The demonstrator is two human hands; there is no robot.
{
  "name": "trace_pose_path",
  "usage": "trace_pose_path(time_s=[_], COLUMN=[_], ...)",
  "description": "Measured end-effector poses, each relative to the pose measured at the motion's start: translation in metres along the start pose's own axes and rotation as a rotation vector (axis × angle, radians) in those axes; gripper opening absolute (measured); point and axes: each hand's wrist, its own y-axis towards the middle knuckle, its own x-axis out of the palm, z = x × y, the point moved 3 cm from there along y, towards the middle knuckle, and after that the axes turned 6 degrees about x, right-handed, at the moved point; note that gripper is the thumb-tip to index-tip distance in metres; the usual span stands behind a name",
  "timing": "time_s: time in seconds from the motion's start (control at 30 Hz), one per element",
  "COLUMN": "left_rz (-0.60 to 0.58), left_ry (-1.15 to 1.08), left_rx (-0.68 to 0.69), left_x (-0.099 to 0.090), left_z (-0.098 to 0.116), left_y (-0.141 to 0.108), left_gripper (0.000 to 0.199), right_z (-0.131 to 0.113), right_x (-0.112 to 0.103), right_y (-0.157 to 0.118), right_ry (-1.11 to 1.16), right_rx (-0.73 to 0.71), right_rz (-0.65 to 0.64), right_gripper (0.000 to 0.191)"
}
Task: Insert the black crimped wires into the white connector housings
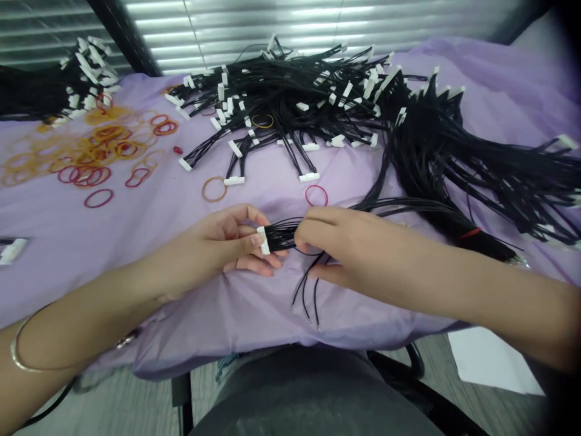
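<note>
My left hand pinches a white connector between thumb and fingers, near the table's front edge. Black wires run from that connector to the right, into my right hand. The fingers of my right hand are closed round the wires, close to the connector; its fingertips are partly hidden. Below my right hand, several loose wire ends hang down over the purple cloth. More black wires stretch from behind my right hand toward a bundle at the right.
Black cables with white connectors are heaped at the back. A thick bundle with a red band lies right. Yellow and red rubber bands are scattered left. Single bands lie nearer. Another connector sits far left.
</note>
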Motion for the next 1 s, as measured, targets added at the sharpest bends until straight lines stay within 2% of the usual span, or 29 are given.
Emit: trace_pose_path(time_s=[0.1,0.2,0.3,0.4,0.53,0.6,0.67,0.77,0.83,0.9,1.0], left_rz=[-0.005,0.001,0.005,-0.011,-0.029,-0.026,-0.005,-0.016,-0.031,-0.031,-0.016], left_ry=[-0.012,0.001,0.042,0.077,0.088,0.063,0.041,0.036,0.039,0.037,0.032], left_rx=[0.005,0.003,0.008,0.014,0.003,0.01,0.014,0.011,0.004,0.0,-0.002], left_x=[0.0,0.001,0.003,0.004,0.005,0.005,0.004,0.003,0.002,0.002,0.002], left_z=[0.001,0.003,0.006,0.009,0.009,0.009,0.008,0.006,0.005,0.005,0.005], left_y=[0.0,-0.001,-0.002,-0.003,-0.003,-0.002,-0.002,-0.002,-0.002,-0.001,0.0], left_gripper=[0.02,0.021,0.017,0.015,0.015,0.017,0.018,0.018,0.019,0.02,0.02], right_z=[-0.001,-0.002,0.001,0.001,-0.009,-0.016,-0.02,-0.017,-0.014,-0.01,-0.003], right_x=[-0.003,-0.003,-0.001,-0.001,-0.002,-0.004,-0.005,-0.001,0.002,0.005,0.011], right_y=[0.0,0.0,0.001,0.001,0.0,0.0,0.001,0.004,0.007,0.01,0.013], right_ry=[0.055,0.085,0.034,0.013,-0.055,-0.011,0.105,0.251,0.314,0.354,0.357], right_rx=[-0.029,-0.134,-0.165,-0.222,-0.287,-0.311,-0.248,-0.062,-0.057,-0.112,-0.074], right_rz=[0.044,-0.1,-0.243,-0.256,-0.186,-0.125,-0.101,-0.129,-0.06,0.054,0.152], right_gripper=[0.027,0.025,0.007,0.004,0.01,0.012,0.013,0.012,0.013,0.016,0.017])
